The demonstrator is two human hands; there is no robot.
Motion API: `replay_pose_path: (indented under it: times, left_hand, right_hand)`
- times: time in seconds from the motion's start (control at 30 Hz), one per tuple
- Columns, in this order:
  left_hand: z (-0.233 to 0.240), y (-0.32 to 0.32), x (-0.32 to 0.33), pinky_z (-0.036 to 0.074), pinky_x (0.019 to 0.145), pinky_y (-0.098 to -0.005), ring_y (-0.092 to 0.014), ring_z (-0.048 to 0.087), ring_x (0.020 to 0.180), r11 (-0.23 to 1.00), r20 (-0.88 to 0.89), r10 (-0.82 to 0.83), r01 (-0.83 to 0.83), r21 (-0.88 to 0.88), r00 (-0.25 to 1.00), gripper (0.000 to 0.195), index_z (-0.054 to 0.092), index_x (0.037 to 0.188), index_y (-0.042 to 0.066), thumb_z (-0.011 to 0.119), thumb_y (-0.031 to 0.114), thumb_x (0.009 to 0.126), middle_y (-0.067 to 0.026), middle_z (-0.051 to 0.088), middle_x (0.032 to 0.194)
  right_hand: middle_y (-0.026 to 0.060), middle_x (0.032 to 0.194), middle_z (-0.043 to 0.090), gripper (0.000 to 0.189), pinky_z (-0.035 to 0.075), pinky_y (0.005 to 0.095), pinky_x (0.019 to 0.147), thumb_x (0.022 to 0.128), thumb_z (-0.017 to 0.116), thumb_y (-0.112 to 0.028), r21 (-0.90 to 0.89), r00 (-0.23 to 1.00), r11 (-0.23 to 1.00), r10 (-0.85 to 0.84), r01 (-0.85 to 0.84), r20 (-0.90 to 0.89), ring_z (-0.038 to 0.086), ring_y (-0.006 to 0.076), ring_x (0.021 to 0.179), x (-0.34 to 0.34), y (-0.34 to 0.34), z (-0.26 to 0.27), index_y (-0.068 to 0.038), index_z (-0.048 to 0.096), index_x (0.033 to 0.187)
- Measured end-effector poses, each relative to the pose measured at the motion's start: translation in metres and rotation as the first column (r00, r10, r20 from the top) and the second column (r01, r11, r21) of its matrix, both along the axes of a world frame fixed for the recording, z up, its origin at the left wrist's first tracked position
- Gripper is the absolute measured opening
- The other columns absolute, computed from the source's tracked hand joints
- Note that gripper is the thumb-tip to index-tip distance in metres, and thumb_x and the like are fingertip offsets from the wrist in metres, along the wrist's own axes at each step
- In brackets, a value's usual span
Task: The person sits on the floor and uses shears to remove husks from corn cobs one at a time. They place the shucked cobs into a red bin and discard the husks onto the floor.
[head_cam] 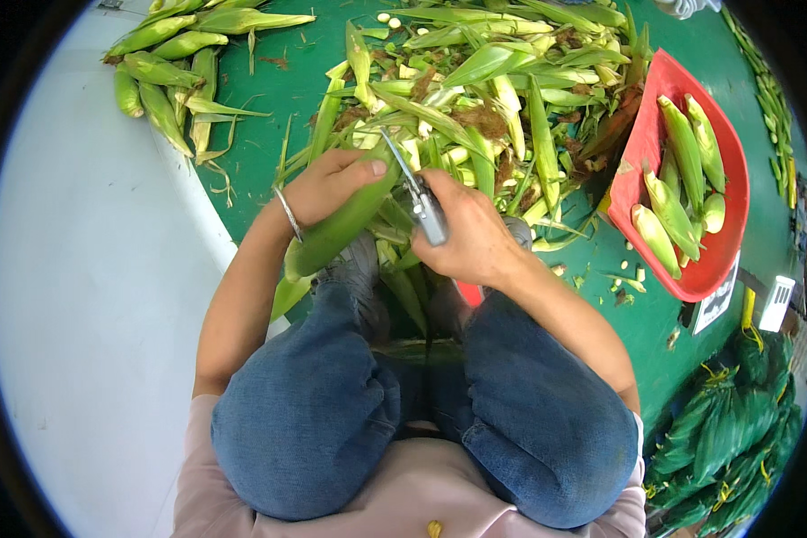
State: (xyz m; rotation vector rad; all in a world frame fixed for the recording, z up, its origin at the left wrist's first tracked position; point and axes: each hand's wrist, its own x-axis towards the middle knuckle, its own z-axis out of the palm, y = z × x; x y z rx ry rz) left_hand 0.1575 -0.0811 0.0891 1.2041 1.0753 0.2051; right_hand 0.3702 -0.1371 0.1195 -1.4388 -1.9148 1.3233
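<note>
My left hand (339,185) grips an ear of corn (339,232) in its green husk. The ear slants from my lap up toward the pile, with my thumb over its far part. In my right hand (467,225) is a pair of pruning shears (430,212) with a grey metal head and a red handle. Their long blade crosses close to the ear's far end; whether it touches the husk, I cannot tell. Past both hands spreads a heap of stripped husks (484,128), with brown silk and cut corn pieces among them.
Several unopened ears (168,74) lie at the upper left on the green floor (262,101). To the right, a red plastic scoop (726,222) holds several trimmed ears. Green mesh bags (726,430) of corn are stacked at lower right. A white wall or panel (101,269) borders the left.
</note>
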Motion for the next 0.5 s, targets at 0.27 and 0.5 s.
replay_pose_path:
  times: [0.27,0.5]
  left_hand:
    - [-0.023,0.024,-0.029,0.049,0.073,-0.0359,-0.023,0.060,0.078,0.909,0.254,0.417,-0.400,-0.120,0.873,0.039,0.057,0.099,0.005,0.041,0.039,0.089,-0.0119,0.061,0.080]
    - [-0.045,0.043,-0.002,0.038,0.097,-0.0472,-0.032,0.051,0.108,0.793,0.775,0.608,-0.188,-0.580,0.173,0.044,0.047,0.118,0.003,0.042,0.032,0.085,-0.0136,0.054,0.116]
  right_hand:
    - [0.0117,0.096,0.055,0.049,0.047,0.0337,0.078,0.071,0.066,-0.016,-0.229,0.928,0.906,-0.373,0.357,-0.028,0.058,0.0215,0.093,0.037,0.006,-0.005,0.000,0.043,0.111]
    - [0.0060,0.096,0.051,0.057,0.041,0.0255,0.074,0.074,0.075,-0.028,-0.679,0.664,0.732,-0.487,-0.043,-0.567,0.049,0.0137,0.086,0.008,0.001,-0.026,0.001,0.045,0.112]
